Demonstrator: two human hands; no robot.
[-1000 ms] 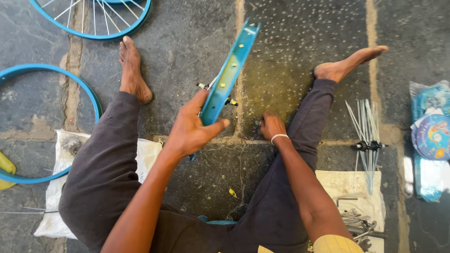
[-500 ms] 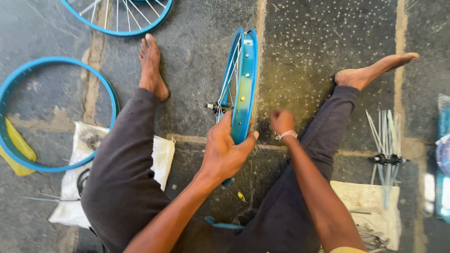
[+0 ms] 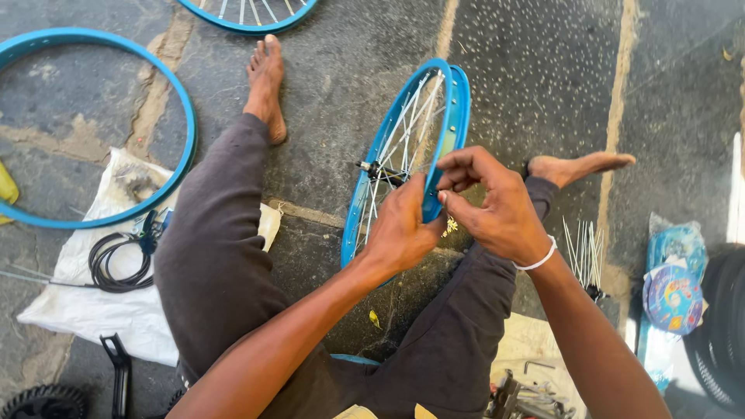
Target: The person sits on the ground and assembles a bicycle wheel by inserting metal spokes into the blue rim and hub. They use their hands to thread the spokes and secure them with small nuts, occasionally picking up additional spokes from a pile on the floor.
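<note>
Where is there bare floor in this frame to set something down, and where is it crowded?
Bare stone lies beyond the right foot, top right, inside the empty rim at left, and between the left foot and the wheel. Crowded: the white cloth with its cable coil, the loose spokes and packets at right, and the tools below.

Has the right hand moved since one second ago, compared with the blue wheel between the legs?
Yes. The right hand rose from the stone floor to the rim of the blue wheel, beside the left hand.
</note>
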